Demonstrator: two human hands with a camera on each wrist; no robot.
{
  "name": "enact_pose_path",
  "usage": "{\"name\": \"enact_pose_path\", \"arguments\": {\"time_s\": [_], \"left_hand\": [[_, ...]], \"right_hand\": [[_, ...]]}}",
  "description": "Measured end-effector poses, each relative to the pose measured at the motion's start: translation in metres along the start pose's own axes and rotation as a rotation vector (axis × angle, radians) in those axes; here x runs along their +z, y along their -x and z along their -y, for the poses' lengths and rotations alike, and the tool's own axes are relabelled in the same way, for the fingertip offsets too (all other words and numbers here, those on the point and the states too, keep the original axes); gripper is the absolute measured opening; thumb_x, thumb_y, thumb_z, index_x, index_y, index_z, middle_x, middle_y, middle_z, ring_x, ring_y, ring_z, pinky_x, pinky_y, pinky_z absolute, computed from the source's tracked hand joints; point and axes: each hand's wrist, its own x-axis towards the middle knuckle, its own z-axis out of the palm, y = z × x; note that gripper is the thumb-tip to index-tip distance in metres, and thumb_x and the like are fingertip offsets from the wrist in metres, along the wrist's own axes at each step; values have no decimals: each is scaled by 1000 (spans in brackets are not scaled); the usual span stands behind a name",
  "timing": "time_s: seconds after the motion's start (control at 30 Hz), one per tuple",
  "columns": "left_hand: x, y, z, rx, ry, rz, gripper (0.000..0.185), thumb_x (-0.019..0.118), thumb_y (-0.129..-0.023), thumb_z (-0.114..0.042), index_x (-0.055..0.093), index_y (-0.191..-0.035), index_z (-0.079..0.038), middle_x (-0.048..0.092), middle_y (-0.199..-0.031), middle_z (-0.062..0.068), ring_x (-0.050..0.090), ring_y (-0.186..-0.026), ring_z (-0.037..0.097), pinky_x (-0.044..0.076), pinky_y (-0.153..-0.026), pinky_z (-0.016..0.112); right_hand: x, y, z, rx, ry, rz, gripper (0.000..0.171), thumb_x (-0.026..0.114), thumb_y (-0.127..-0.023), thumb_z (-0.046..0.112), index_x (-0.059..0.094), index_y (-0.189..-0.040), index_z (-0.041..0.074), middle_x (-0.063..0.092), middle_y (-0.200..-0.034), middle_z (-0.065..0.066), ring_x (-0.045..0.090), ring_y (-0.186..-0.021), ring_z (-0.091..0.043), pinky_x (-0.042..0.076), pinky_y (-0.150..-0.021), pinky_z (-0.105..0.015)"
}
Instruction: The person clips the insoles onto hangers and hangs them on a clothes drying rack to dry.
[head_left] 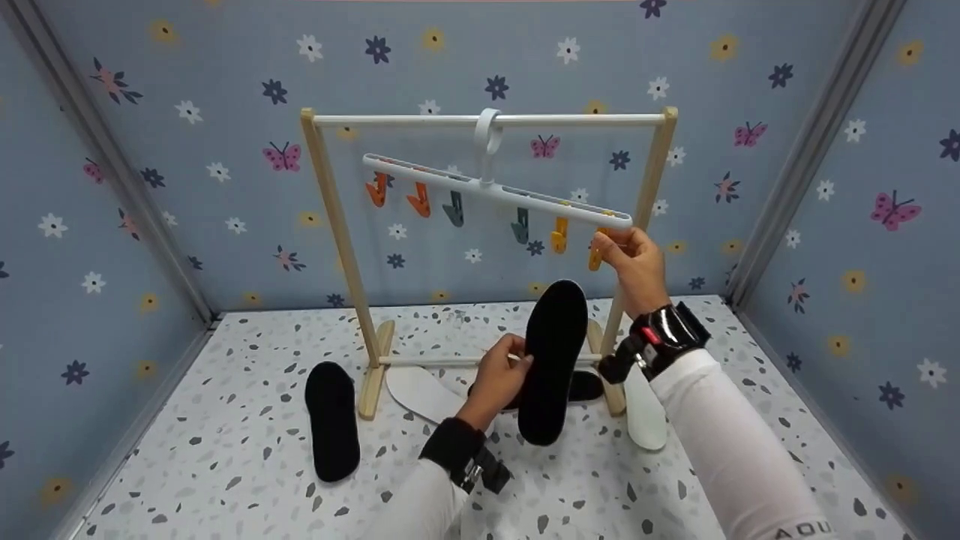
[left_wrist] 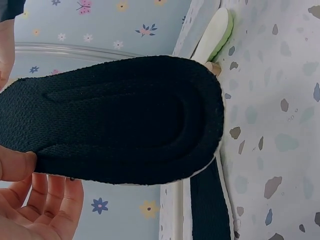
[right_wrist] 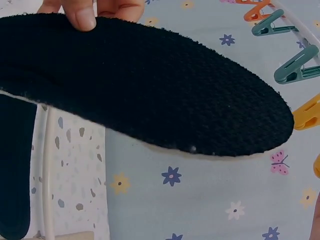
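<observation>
My left hand [head_left: 499, 379] pinches a black shoe insole [head_left: 555, 360] by its side edge, thumb on the dark face and fingers behind. The insole stands nearly upright, below the right part of a white clip hanger [head_left: 450, 180]. At the hanger's lower right end my right hand [head_left: 641, 266] pinches an orange-yellow clothespin [head_left: 595, 255]. Beside it hang another yellow clothespin [head_left: 559, 235], two dark green ones [head_left: 520, 226] and two orange ones [head_left: 419, 200]. In the right wrist view the insole [right_wrist: 200, 95] covers much of the scene, its tip overlapping a yellow clothespin [right_wrist: 307, 114].
The hanger hooks over the top bar [head_left: 405, 120] of a wooden-legged rack and tilts down to the right. On the speckled surface lie a black insole [head_left: 332, 424] at left, another black one [head_left: 586, 387] behind the held insole, and white insoles [head_left: 420, 391] near both rack feet.
</observation>
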Motion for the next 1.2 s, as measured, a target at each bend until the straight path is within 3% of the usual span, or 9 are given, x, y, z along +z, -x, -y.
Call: {"name": "enact_pose_path", "arguments": {"time_s": [0.6,0.77,1.0,1.2], "left_hand": [[16,-7,-8,109,-69,-11,6,57,-92,-4,57,-97,-6,58,-88,4,58,-75,14,47,-69,29],[19,-9,-12,106,-56,-13,6,58,-92,-4,57,-97,-6,58,-88,5,58,-73,13,47,-67,28],[21,-10,-16,160,-56,-30,4,58,-91,-3,57,-95,-5,59,-87,6,59,-73,16,47,-68,28],[22,-11,-18,150,-53,-38,4,57,-92,-4,57,-96,-6,58,-88,6,58,-73,16,47,-67,29]], "right_hand": [[-1,-1,5,20,-36,-5,9,66,-88,10,60,-92,3,59,-76,3,56,-75,-9,50,-73,-24],[-3,-1,10,18,-13,6,11,65,-89,12,59,-92,4,57,-75,4,55,-74,-9,48,-71,-23],[-2,-3,11,25,-19,9,9,64,-90,11,59,-93,5,56,-75,4,55,-75,-8,49,-70,-23],[-4,-4,10,31,-20,14,4,62,-91,9,60,-92,6,57,-76,3,55,-74,-8,49,-69,-22]]}}
